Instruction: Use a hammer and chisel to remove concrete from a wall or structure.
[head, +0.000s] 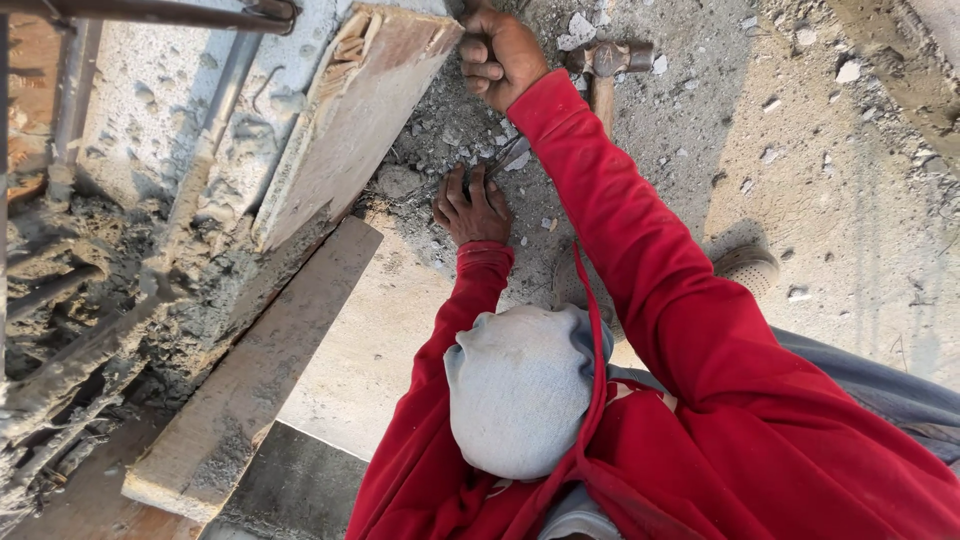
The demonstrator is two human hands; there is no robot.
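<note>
Grey head wrap (520, 385) sits nearest. At 12 o'clock the right hand (498, 55) is clenched by the plank (350, 120) top. The left hand (470, 208) is splayed flat on rubble (440, 140) beneath it, so if the plank slips, I judge those fingers get pinched.

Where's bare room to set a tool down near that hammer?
Roomiest: dusty ground right of the hammer, beyond the shoe, with only scattered chips. Also the smooth slab between the lower plank and the red sleeve. Crowded: rubble around the worker's hands, and the rebar at left.
</note>
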